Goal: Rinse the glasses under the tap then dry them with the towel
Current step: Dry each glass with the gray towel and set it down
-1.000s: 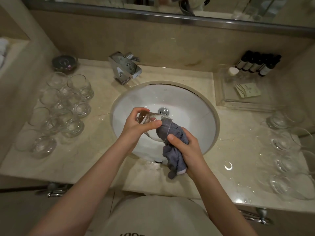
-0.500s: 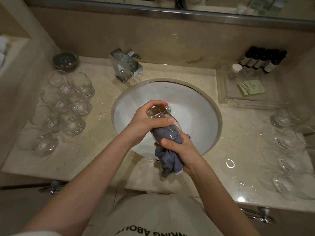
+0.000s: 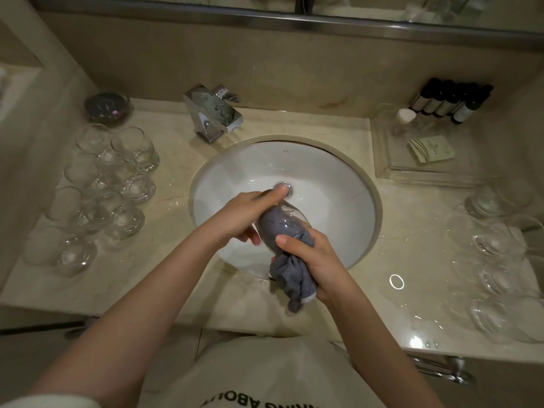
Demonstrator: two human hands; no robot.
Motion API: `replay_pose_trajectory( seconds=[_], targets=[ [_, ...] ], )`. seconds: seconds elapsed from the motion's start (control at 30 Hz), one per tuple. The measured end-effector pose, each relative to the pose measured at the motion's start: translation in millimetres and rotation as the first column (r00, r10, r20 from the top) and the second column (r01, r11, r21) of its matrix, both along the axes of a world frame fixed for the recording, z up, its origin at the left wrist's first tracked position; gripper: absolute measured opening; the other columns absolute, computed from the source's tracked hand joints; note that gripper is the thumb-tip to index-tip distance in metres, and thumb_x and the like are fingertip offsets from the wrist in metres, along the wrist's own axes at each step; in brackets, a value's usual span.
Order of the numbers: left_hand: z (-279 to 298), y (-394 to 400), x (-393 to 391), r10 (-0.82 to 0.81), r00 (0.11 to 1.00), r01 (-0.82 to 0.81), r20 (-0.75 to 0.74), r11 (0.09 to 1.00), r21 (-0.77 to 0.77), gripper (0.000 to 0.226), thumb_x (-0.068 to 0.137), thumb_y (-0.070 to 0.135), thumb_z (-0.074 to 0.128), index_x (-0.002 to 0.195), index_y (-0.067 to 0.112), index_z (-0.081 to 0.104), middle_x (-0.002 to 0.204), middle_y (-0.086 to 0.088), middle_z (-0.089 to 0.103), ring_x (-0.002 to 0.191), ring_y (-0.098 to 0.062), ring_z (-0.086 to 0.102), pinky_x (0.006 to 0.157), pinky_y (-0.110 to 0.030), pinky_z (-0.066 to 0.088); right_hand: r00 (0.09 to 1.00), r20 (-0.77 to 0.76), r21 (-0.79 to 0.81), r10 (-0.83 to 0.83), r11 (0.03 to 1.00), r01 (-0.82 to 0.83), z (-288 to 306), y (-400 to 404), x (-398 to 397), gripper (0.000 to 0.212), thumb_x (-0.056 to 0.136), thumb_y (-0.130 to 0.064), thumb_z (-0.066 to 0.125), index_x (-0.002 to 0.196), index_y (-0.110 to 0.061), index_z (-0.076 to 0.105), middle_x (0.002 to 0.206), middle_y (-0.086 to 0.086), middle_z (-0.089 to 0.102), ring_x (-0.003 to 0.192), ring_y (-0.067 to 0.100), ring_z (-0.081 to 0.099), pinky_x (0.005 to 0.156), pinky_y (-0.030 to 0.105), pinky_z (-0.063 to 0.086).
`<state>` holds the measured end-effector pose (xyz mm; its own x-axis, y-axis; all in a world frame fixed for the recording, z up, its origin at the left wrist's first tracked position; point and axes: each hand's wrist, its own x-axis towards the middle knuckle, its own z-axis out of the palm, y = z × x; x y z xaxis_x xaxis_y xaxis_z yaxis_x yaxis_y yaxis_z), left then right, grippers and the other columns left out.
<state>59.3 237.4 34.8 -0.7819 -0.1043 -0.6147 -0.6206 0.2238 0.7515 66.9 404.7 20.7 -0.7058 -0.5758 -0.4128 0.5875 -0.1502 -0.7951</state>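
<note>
Over the white sink basin [image 3: 338, 184], a person holds a clear stemless glass [image 3: 290, 217] tilted, its base pointing away toward the drain [image 3: 285, 188] and its mouth toward the body. The left hand [image 3: 241, 214] wraps around the glass near its base, fingers curled over the far side and thumb underneath. A gray towel [image 3: 294, 278] is stuffed into the mouth of the glass and shows through its wall; the rest of the cloth hangs down in a bunch over the near rim of the basin. The right hand [image 3: 316, 257] grips that bunched towel right at the mouth of the glass, fingers closed around the cloth.

Left of the basin, on the beige marble counter [image 3: 176, 260], stands a cluster of clear glasses [image 3: 112, 189], upright and close together, some touching. Right of the basin lies another group of glasses [image 3: 500, 254]; how each one is turned is hard to tell. Behind the basin to the left sits the chrome tap [image 3: 213, 113]; no stream of water is visible from it. Farther left of the tap is a round dark dish [image 3: 107, 107]. Behind the basin to the right, a clear tray [image 3: 385, 172] carries a small green packet [image 3: 431, 148], and a row of dark bottles [image 3: 450, 101] leans against the wall.
</note>
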Motion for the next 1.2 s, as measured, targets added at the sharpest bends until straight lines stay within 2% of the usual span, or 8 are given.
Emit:
replay_pose_trajectory(
  seconds=[0.1, 0.23, 0.33, 0.43, 0.57, 0.83, 0.97, 1.2],
  targets=[
    [-6, -1, -3, 0.044, 0.997, -0.044, -0.063, 0.999, 0.005, 0.041, 0.085, 0.055, 0.064, 0.061, 0.025, 0.051, 0.052, 0.012, 0.041, 0.05, -0.013, 0.029, 0.043, -0.022, 0.02, 0.996, 0.085, -0.006, -0.039, 0.999, 0.04, 2, -2, -2, 0.018, 0.079, -0.017, 0.065, 0.093, -0.005, 0.067, 0.068, 0.007, 0.068, 0.059, 0.015, 0.065, 0.06, 0.022, 0.054],
    [-9, -3, 4, 0.059, 0.977, -0.024, -0.206, 0.985, 0.169, 0.02, 0.075, 0.043, 0.07, 0.08, 0.025, 0.063, 0.07, 0.002, 0.044, 0.058, -0.013, 0.032, 0.047, -0.022, 0.02, 0.905, 0.42, -0.07, -0.061, 0.993, 0.1, -8, 2, -2, 0.076, 0.065, -0.035, 0.082, 0.125, 0.001, 0.054, 0.075, 0.011, 0.065, 0.062, 0.02, 0.065, 0.057, 0.026, 0.053],
    [-8, -8, 4, -0.013, 0.961, 0.069, -0.277, 0.978, 0.196, 0.028, 0.067, 0.045, 0.074, 0.093, 0.037, 0.068, 0.089, -0.007, 0.048, 0.072, -0.019, 0.037, 0.05, -0.023, 0.027, 0.853, 0.521, -0.17, -0.027, 0.976, 0.135, -8, 6, 1, 0.057, 0.068, -0.028, 0.084, 0.112, -0.006, 0.054, 0.068, 0.01, 0.06, 0.055, 0.017, 0.059, 0.053, 0.022, 0.047],
    [1, -15, -3, -0.119, 0.977, 0.15, -0.174, 0.973, 0.176, 0.047, 0.061, 0.055, 0.069, 0.102, 0.032, 0.067, 0.088, -0.008, 0.048, 0.06, -0.018, 0.034, 0.044, -0.021, 0.022, 0.967, 0.25, -0.1, -0.058, 0.991, 0.085, -2, 5, 2, 0.028, 0.075, -0.012, 0.069, 0.099, -0.004, 0.058, 0.066, 0.006, 0.066, 0.054, 0.012, 0.061, 0.052, 0.021, 0.05],
    [8, -16, -12, -0.202, 0.978, 0.198, 0.046, 0.977, 0.074, 0.059, 0.061, 0.077, 0.06, 0.088, 0.025, 0.071, 0.08, -0.01, 0.032, 0.052, -0.014, 0.02, 0.045, -0.024, 0.015, 0.994, -0.11, 0.048, 0.021, 0.999, -0.016, 0, 2, 3, 0.035, 0.073, -0.013, 0.062, 0.108, -0.013, 0.061, 0.08, -0.011, 0.073, 0.075, 0.001, 0.068, 0.069, 0.015, 0.051],
    [9, -29, 3, -0.302, 0.944, 0.318, -0.131, 0.94, 0.125, 0.046, 0.067, 0.045, 0.084, 0.1, 0.021, 0.063, 0.092, -0.004, 0.052, 0.076, -0.019, 0.048, 0.048, -0.021, 0.041, 0.948, 0.317, -0.122, -0.008, 0.991, 0.049, -7, 6, 1, 0.06, 0.059, -0.028, 0.09, 0.104, 0.001, 0.061, 0.079, 0.019, 0.06, 0.057, 0.019, 0.061, 0.057, 0.03, 0.056],
    [9, -34, 10, -0.301, 0.946, 0.319, -0.123, 0.93, 0.182, 0.044, 0.062, 0.047, 0.077, 0.1, 0.03, 0.066, 0.104, -0.01, 0.057, 0.074, -0.014, 0.059, 0.053, -0.026, 0.051, 0.99, 0.078, -0.02, 0.118, 0.993, -0.116, -4, 11, 0, 0.028, 0.068, -0.017, 0.075, 0.093, -0.006, 0.068, 0.078, 0.011, 0.067, 0.061, 0.017, 0.063, 0.061, 0.025, 0.055],
    [16, -27, 16, -0.252, 0.968, 0.244, -0.016, 0.915, 0.32, 0.039, 0.073, 0.033, 0.07, 0.103, 0.008, 0.068, 0.082, 0.001, 0.069, 0.068, -0.015, 0.069, 0.055, -0.028, 0.056, 0.932, -0.198, 0.108, 0.303, 0.952, -0.286, 5, 16, -9, 0.039, 0.072, -0.005, 0.067, 0.109, -0.017, 0.066, 0.096, -0.005, 0.074, 0.093, 0.01, 0.068, 0.082, 0.021, 0.05]
  ],
)
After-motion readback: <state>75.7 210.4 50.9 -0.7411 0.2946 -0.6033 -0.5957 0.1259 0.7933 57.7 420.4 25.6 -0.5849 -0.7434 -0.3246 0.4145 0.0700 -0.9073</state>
